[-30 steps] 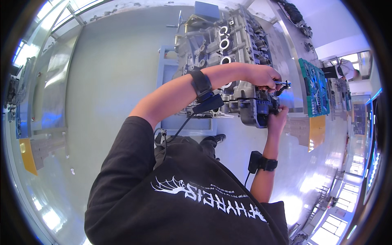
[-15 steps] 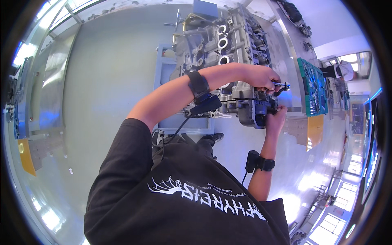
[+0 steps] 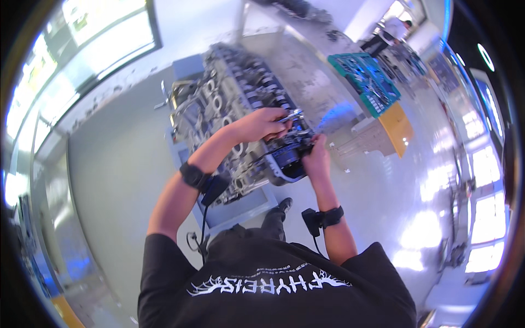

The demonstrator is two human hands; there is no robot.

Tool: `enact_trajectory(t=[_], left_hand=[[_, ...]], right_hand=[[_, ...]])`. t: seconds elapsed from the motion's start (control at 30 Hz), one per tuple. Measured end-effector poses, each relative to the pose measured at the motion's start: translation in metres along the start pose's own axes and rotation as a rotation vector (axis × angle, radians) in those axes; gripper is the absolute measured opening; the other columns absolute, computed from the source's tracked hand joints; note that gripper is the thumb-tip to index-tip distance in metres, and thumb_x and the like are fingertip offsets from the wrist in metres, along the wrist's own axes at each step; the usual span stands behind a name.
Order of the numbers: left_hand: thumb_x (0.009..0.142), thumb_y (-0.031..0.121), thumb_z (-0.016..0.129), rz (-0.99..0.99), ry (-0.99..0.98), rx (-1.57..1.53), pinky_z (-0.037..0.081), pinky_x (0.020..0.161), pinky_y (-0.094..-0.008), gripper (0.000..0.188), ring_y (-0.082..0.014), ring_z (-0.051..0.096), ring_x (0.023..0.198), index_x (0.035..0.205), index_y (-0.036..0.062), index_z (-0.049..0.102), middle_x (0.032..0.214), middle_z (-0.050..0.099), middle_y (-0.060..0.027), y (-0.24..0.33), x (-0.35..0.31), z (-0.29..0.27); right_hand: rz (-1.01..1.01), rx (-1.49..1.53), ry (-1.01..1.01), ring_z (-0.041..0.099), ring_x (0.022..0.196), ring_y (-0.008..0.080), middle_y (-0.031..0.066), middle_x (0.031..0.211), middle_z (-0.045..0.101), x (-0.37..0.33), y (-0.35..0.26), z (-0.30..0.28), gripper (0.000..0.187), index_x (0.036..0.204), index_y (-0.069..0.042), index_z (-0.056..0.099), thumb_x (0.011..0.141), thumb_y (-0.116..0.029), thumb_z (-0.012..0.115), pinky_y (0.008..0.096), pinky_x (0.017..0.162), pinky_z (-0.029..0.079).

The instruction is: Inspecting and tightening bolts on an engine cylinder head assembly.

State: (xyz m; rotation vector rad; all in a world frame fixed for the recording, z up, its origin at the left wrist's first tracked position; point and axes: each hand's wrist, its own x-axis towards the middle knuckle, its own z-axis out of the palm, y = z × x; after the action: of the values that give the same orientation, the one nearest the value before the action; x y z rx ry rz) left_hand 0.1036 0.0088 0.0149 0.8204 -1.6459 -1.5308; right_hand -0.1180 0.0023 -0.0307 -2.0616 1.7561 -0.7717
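A large metal engine (image 3: 212, 104) with round ports and an exposed row of valve gear stands in front of me. Over its near right end, my left hand (image 3: 263, 125) is closed around a shiny ratchet wrench (image 3: 293, 115), whose head sticks out past the fingers. Beside the dark opening at that same end is my right hand (image 3: 316, 158), its fingers curled in against the engine. Whatever those fingers grip is hidden. Each forearm wears a black strap with a small box, and a cable runs from it.
Under the engine is a pale blue-grey stand (image 3: 232, 210). A green tool case (image 3: 365, 82) full of sockets lies open on a bench to the right, above a yellow panel (image 3: 396, 130). Another person (image 3: 395, 28) is at the far right.
The whole view has swung, so the engine and tool case now appear tilted and further left. Both hands remain at the engine's near end, the left still holding the ratchet wrench.
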Motion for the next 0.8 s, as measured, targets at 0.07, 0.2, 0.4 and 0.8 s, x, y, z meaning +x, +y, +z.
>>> enact_trajectory(t=[0.07, 0.2, 0.4, 0.8], left_hand=[[0.092, 0.011, 0.048, -0.008, 0.02, 0.009, 0.035, 0.056, -0.0194, 0.008, -0.0046, 0.042, 0.062, 0.096, 0.0049, 0.052, 0.076, 0.052, 0.0014, 0.002, 0.002, 0.003], [0.091, 0.008, 0.047, 0.024, 0.03, 0.025, 0.033, 0.056, -0.0193, 0.008, -0.0041, 0.041, 0.062, 0.096, 0.0046, 0.052, 0.075, 0.052, 0.0023, 0.005, 0.005, 0.005], [0.091, 0.009, 0.05, -0.018, 0.051, 0.009, 0.037, 0.06, -0.0193, 0.009, -0.0062, 0.045, 0.068, 0.097, 0.0026, 0.051, 0.078, 0.053, -0.0012, 0.006, 0.0, 0.002], [0.091, 0.009, 0.049, -0.027, 0.066, -0.002, 0.033, 0.057, -0.0183, 0.01, -0.0043, 0.041, 0.065, 0.099, 0.0033, 0.052, 0.077, 0.053, 0.0015, 0.007, 0.002, 0.006]], right_hand=[[-0.054, 0.016, 0.083, 0.059, 0.083, 0.0466, 0.0255, 0.082, 0.061, 0.002, 0.005, 0.002, 0.043, 0.105, -0.006, 0.04, 0.066, 0.005, 0.053, 0.05, 0.076, 0.043], [-0.103, 0.11, 0.122, 0.058, 0.08, 0.0458, 0.0218, 0.077, 0.061, 0.004, 0.017, 0.002, 0.042, 0.102, -0.006, 0.04, 0.064, 0.005, 0.054, 0.0478, 0.077, 0.042], [-0.046, -0.031, 0.034, 0.059, 0.081, 0.0439, 0.0207, 0.078, 0.06, 0.0, 0.012, -0.001, 0.04, 0.101, -0.008, 0.04, 0.065, 0.003, 0.055, 0.0488, 0.074, 0.042], [-0.041, 0.067, 0.084, 0.06, 0.08, 0.0421, 0.0201, 0.078, 0.063, 0.003, 0.017, 0.005, 0.039, 0.099, -0.006, 0.042, 0.063, 0.002, 0.054, 0.0451, 0.078, 0.041]])
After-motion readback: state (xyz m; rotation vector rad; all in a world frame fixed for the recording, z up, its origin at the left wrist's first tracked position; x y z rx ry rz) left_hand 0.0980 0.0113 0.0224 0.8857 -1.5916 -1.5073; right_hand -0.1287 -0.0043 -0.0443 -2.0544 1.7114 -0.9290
